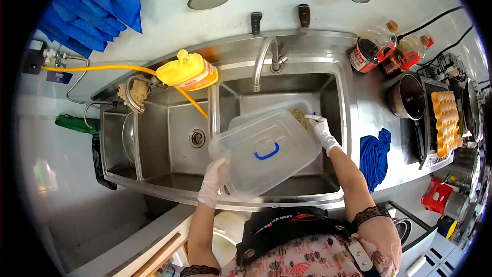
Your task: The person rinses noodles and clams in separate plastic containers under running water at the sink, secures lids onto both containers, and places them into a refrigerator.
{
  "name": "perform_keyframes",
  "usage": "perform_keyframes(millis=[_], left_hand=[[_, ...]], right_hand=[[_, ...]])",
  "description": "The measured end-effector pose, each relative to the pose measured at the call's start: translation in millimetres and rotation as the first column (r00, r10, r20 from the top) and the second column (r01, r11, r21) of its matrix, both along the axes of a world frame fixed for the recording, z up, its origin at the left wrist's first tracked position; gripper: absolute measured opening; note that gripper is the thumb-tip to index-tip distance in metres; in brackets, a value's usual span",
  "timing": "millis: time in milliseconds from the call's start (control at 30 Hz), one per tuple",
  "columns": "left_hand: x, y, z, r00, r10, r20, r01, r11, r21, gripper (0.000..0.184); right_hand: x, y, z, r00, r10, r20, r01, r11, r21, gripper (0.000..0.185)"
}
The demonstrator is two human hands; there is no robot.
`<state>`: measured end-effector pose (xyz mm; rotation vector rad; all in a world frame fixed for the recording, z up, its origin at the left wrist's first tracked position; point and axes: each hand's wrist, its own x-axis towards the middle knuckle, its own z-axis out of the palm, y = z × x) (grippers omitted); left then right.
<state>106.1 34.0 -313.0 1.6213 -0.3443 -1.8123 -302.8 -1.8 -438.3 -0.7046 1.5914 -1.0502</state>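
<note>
A translucent plastic lid (256,166) with a blue handle is tilted over the right sink basin (328,97). My left hand (211,180), in a white glove, is closed on the lid's left edge. Under the lid, a clear plastic container (302,106) shows at its far side, with something light brown partly visible inside. My right hand (323,132), gloved too, is at the container's right end beside the lid's edge, fingers bent together; what exactly they grip is unclear.
A yellow bottle (188,72) stands behind the basins, near the curved faucet (264,61). On the right counter are a blue cloth (375,159), a pot (407,96), an orange egg tray (445,123) and bottles (365,54). Two knives (304,16) hang behind.
</note>
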Motion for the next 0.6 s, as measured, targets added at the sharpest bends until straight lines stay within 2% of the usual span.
perform_keyframes(millis=[33,67,100,133,167,200,233,300,367,400,433,467,500,533,567,600], left_hand=[[-5.5,4.1,24.2,1.000,0.007,-0.004,-0.007,1.000,0.005,0.031],[-14.4,8.7,67.1,0.993,-0.053,0.106,0.055,0.998,-0.024,0.032],[-19.0,13.1,88.1,0.970,-0.113,0.214,0.124,0.991,-0.040,0.032],[-1.3,24.4,80.2,0.985,-0.062,0.160,0.074,0.995,-0.072,0.033],[21.1,41.6,73.7,0.994,-0.016,0.106,0.027,0.995,-0.099,0.034],[25.2,55.5,86.3,0.985,0.149,0.084,-0.138,0.983,-0.120,0.034],[30.4,70.1,100.0,0.948,0.312,0.061,-0.302,0.943,-0.142,0.034],[83.7,108.9,84.2,0.907,0.420,0.036,-0.396,0.878,-0.269,0.051],[132.5,127.7,78.8,0.845,0.535,-0.015,-0.519,0.813,-0.263,0.061],[143.2,131.7,86.8,0.834,0.551,0.034,-0.516,0.799,-0.309,0.067],[171.0,143.5,74.4,0.812,0.583,0.001,-0.539,0.752,-0.380,0.064],[193.4,150.4,64.9,0.735,0.676,-0.047,-0.646,0.678,-0.350,0.063],[210.9,154.9,55.1,0.645,0.759,-0.092,-0.743,0.593,-0.312,0.062],[222.5,156.6,45.6,0.637,0.765,-0.090,-0.748,0.587,-0.309,0.062],[233.4,156.4,34.5,0.575,0.804,-0.148,-0.792,0.502,-0.348,0.058],[244.6,156.3,23.0,0.514,0.831,-0.210,-0.826,0.414,-0.383,0.054]], right_hand=[[-3.5,0.4,-1.6,1.000,-0.003,0.023,0.003,1.000,-0.006,0.019],[-10.4,-3.5,-10.9,0.982,0.098,-0.162,-0.107,0.993,-0.042,0.018],[-13.2,-15.0,5.0,0.856,0.284,-0.432,-0.261,0.959,0.112,0.019],[-12.3,-31.1,39.4,0.627,0.465,-0.625,-0.356,0.884,0.302,0.021],[-7.9,-41.5,61.7,0.506,0.114,-0.855,-0.484,0.858,-0.171,0.030],[-9.8,-61.7,52.8,0.436,0.016,-0.900,-0.442,0.875,-0.199,0.036],[-2.7,-88.5,79.4,0.450,-0.104,-0.887,-0.424,0.849,-0.315,0.037],[10.2,-136.2,126.7,0.521,-0.108,-0.847,-0.475,0.787,-0.393,0.038],[20.4,-177.8,141.1,0.442,-0.203,-0.873,-0.575,0.683,-0.450,0.038],[21.9,-191.7,143.5,0.448,-0.196,-0.872,-0.579,0.679,-0.451,0.038],[25.7,-203.8,145.7,0.327,-0.086,-0.941,-0.625,0.728,-0.284,0.038],[32.0,-210.0,145.5,0.198,0.030,-0.980,-0.649,0.753,-0.108,0.038],[36.4,-211.0,143.8,0.199,0.035,-0.979,-0.658,0.746,-0.107,0.038],[36.6,-210.2,140.8,0.124,0.057,-0.991,-0.641,0.767,-0.035,0.038],[35.5,-208.7,138.4,0.047,0.081,-0.996,-0.616,0.787,0.035,0.038],[34.6,-203.0,133.7,0.061,0.031,-0.998,-0.608,0.794,-0.013,0.039]])
